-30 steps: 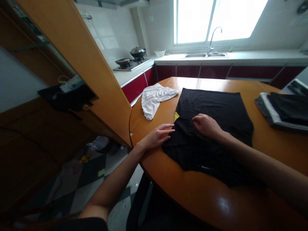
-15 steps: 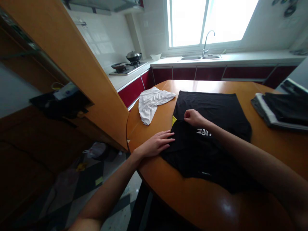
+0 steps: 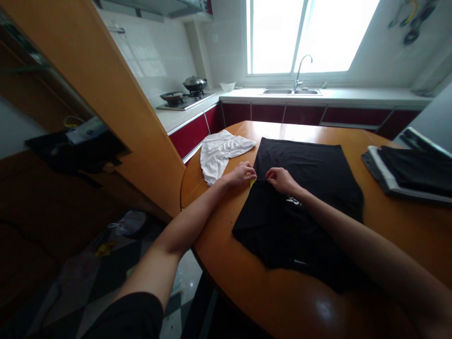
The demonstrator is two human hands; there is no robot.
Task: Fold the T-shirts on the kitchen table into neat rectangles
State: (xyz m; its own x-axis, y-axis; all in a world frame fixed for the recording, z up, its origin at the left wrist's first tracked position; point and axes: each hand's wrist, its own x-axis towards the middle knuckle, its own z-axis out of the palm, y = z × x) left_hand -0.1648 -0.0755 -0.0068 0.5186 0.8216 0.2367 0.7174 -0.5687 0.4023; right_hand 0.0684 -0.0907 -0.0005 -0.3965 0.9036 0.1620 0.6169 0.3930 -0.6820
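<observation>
Left hand [image 3: 243,173]: fingers drawn in at the left edge of the black, soft-looking fabric garment [image 3: 314,160], right by a small bright yellow patch [image 3: 252,183]. Can't tell if cloth is pinched between the tips. Right hand [image 3: 281,180]: fingers curled, thumb and index tips close together on the garment, just inboard of that edge. Can't confirm a pinch there either.

Garment lies spread on the oval, glossy orange-brown wooden table [image 3: 275,301]. Far part fairly flat, near edge wavy. White print [image 3: 293,200] peeks out by the right wrist.

Handling, my read: light, limp, thin, maybe a bit slick on the polished top. Not fragile. Won't hold shape; a one-point pull should skew it. Best hold: edge or corner, two spaced pinches, other layer kept flat.

Around the garment: crumpled white cloth [image 3: 226,146] just beyond its left edge; stack of folded grey, white and black cloth [image 3: 416,167] to its right. Well beyond it: steel double-basin sink [image 3: 278,91]; beyond and left, a dark, lidded metal wok [image 3: 195,85].
</observation>
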